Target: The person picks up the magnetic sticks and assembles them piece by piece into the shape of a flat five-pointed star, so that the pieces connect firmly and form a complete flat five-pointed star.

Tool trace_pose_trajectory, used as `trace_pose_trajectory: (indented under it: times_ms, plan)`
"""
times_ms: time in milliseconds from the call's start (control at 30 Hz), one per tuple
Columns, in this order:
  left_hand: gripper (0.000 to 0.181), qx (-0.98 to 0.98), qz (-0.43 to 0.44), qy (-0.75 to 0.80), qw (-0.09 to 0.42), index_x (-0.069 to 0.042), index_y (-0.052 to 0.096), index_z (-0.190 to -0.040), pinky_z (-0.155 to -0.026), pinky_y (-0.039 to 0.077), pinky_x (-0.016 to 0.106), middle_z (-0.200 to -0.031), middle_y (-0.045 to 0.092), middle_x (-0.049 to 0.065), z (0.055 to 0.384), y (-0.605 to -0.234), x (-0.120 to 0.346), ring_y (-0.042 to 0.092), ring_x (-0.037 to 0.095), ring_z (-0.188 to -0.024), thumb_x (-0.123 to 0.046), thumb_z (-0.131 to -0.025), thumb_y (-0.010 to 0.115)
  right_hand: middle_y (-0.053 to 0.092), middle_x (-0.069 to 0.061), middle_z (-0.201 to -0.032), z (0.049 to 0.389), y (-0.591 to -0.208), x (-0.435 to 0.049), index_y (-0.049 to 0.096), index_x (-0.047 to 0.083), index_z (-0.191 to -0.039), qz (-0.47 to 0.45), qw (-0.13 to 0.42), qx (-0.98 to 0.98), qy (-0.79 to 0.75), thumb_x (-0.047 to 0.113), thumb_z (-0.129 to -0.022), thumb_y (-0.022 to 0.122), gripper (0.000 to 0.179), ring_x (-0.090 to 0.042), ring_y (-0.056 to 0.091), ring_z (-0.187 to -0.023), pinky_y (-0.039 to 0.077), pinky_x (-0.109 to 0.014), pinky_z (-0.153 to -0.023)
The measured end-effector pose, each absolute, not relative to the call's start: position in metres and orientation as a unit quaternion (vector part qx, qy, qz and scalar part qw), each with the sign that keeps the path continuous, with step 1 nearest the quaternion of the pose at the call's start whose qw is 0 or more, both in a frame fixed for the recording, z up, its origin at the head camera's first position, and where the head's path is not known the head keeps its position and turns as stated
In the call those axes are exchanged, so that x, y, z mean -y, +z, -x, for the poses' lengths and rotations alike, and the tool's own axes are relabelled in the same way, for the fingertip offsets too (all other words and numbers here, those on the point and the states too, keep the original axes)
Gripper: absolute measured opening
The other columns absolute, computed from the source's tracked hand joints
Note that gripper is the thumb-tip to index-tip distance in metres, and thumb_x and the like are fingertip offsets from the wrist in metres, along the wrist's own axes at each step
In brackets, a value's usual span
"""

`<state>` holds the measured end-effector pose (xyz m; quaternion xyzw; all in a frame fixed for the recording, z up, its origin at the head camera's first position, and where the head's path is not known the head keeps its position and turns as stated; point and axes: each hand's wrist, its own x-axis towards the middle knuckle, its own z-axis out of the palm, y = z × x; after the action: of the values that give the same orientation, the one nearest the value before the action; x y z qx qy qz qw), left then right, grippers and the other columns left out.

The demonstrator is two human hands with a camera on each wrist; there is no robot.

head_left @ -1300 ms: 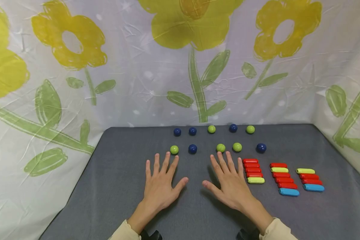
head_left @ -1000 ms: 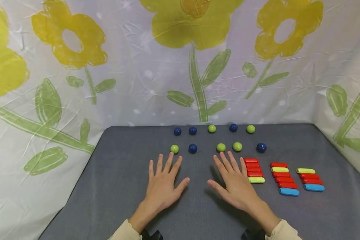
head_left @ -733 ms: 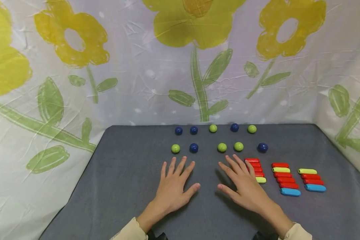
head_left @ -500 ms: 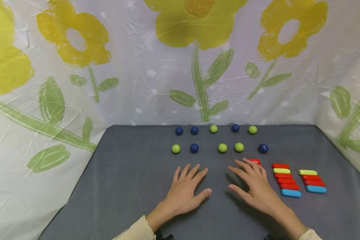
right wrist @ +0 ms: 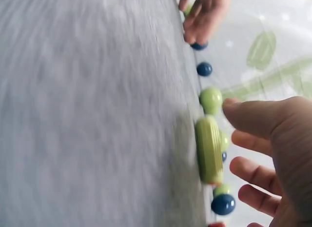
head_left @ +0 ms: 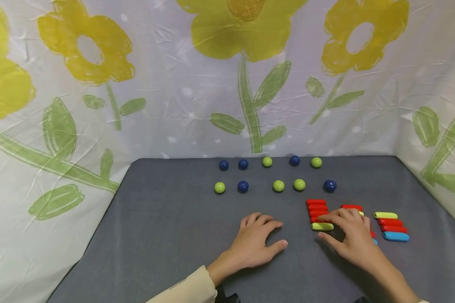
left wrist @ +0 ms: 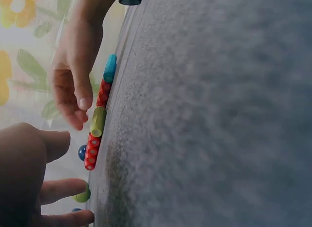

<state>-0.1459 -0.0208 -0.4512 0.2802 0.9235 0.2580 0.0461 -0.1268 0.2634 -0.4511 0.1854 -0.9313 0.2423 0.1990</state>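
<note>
My right hand (head_left: 354, 240) hovers over the plastic sticks with bent, parted fingers, holding nothing. Its fingertips are nearest the yellow-green stick (head_left: 322, 227) at the front of the left column; red sticks (head_left: 317, 208) lie behind that. The hand hides most of the middle column, leaving a red stick (head_left: 351, 207) showing at its back end. In the right wrist view the same yellow-green stick (right wrist: 209, 150) lies beside the thumb, apart from it. My left hand (head_left: 255, 244) is above the grey cloth left of the sticks, fingers loosely spread and holding nothing.
A third column, with a yellow-green stick (head_left: 386, 215), red ones and a blue stick (head_left: 396, 236), lies at the right. Behind stand two loose rows of green balls (head_left: 278, 185) and blue balls (head_left: 330, 186). A flowered curtain (head_left: 167, 105) encloses the grey table (head_left: 155, 210).
Both hands have moved right and somewhat nearer. The right hand has passed over the left column to the middle one, its fingers bending more. Sticks and balls stay put.
</note>
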Motion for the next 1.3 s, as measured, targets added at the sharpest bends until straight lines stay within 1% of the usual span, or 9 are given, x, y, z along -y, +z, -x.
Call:
trace_pose_trajectory:
  times_ms: [67, 167, 267, 433, 600, 800, 933, 1100, 1300]
  plan:
    - [0.039, -0.923, -0.274, 0.267, 0.04, -0.033, 0.067, -0.129, -0.102, 0.034, 0.048, -0.13, 0.061, -0.008, 0.148, -0.452, 0.016, 0.047, 0.016, -0.123, -0.055, -0.098, 0.059, 0.063, 0.01, -0.091, 0.126, -0.452, -0.269, 0.076, 0.024, -0.102, -0.179, 0.201, 0.933, 0.24, 0.017, -0.069, 0.093, 0.038, -0.011, 0.041, -0.094, 0.019, -0.043, -0.078]
    - [0.031, -0.921, -0.264, 0.285, 0.03, -0.033, 0.072, -0.119, -0.087, 0.03, 0.038, -0.117, 0.062, -0.009, 0.151, -0.453, 0.011, 0.046, 0.011, -0.106, -0.051, -0.095, 0.064, 0.065, 0.01, -0.091, 0.126, -0.454, -0.275, 0.075, 0.024, -0.099, -0.173, 0.204, 0.935, 0.232, 0.016, -0.067, 0.094, 0.038, -0.01, 0.041, -0.094, 0.02, -0.044, -0.079]
    - [0.027, -0.916, -0.266, 0.3, 0.019, -0.031, 0.074, -0.115, -0.082, 0.026, 0.033, -0.107, 0.063, -0.009, 0.154, -0.454, 0.005, 0.043, 0.008, -0.096, -0.046, -0.093, 0.069, 0.068, 0.008, -0.093, 0.127, -0.455, -0.278, 0.074, 0.024, -0.097, -0.172, 0.209, 0.936, 0.225, 0.014, -0.067, 0.094, 0.037, -0.011, 0.044, -0.095, 0.021, -0.044, -0.079]
    - [0.024, -0.91, -0.274, 0.311, 0.01, -0.031, 0.075, -0.112, -0.078, 0.023, 0.03, -0.093, 0.06, -0.011, 0.157, -0.456, -0.003, 0.04, 0.004, -0.087, -0.043, -0.091, 0.072, 0.07, 0.01, -0.09, 0.128, -0.456, -0.278, 0.073, 0.025, -0.094, -0.179, 0.216, 0.933, 0.224, 0.006, -0.066, 0.092, 0.038, -0.011, 0.049, -0.088, 0.02, -0.041, -0.078]
    - [0.027, -0.916, -0.276, 0.29, 0.015, -0.032, 0.076, -0.113, -0.074, 0.023, 0.028, -0.081, 0.056, -0.014, 0.162, -0.456, -0.011, 0.038, 0.003, -0.078, -0.046, -0.09, 0.074, 0.069, 0.015, -0.089, 0.128, -0.458, -0.27, 0.072, 0.029, -0.092, -0.2, 0.213, 0.926, 0.241, 0.001, -0.065, 0.092, 0.043, -0.011, 0.057, -0.083, 0.02, -0.038, -0.076]
    - [0.031, -0.922, -0.282, 0.265, 0.01, -0.031, 0.076, -0.111, -0.069, 0.025, 0.026, -0.07, 0.051, -0.017, 0.164, -0.457, -0.017, 0.038, 0.003, -0.069, -0.048, -0.086, 0.077, 0.066, 0.02, -0.089, 0.124, -0.459, -0.254, 0.07, 0.032, -0.093, -0.227, 0.187, 0.917, 0.268, 0.001, -0.068, 0.091, 0.044, -0.003, 0.054, -0.08, 0.021, -0.03, -0.074]
    - [0.025, -0.921, -0.29, 0.26, 0.005, -0.031, 0.077, -0.104, -0.066, 0.025, 0.024, -0.067, 0.051, -0.016, 0.164, -0.457, -0.015, 0.037, 0.002, -0.066, -0.047, -0.084, 0.08, 0.064, 0.021, -0.089, 0.123, -0.459, -0.242, 0.07, 0.031, -0.094, -0.252, 0.174, 0.908, 0.287, 0.002, -0.07, 0.09, 0.042, 0.002, 0.05, -0.075, 0.022, -0.025, -0.073]
    - [0.019, -0.916, -0.304, 0.261, 0.011, -0.029, 0.075, -0.094, -0.065, 0.026, 0.023, -0.064, 0.05, -0.016, 0.162, -0.455, -0.009, 0.037, 0.003, -0.064, -0.043, -0.083, 0.082, 0.061, 0.021, -0.088, 0.125, -0.459, -0.228, 0.07, 0.03, -0.095, -0.266, 0.142, 0.901, 0.313, 0.002, -0.074, 0.087, 0.039, 0.005, 0.047, -0.072, 0.03, -0.024, -0.071]
    - [0.017, -0.911, -0.307, 0.274, 0.028, -0.028, 0.075, -0.092, -0.065, 0.029, 0.023, -0.063, 0.05, -0.015, 0.161, -0.454, 0.008, 0.039, 0.003, -0.064, -0.04, -0.083, 0.083, 0.062, 0.017, -0.088, 0.127, -0.462, -0.216, 0.072, 0.026, -0.1, -0.265, 0.09, 0.892, 0.355, 0.003, -0.08, 0.084, 0.033, 0.005, 0.047, -0.068, 0.042, -0.022, -0.063]
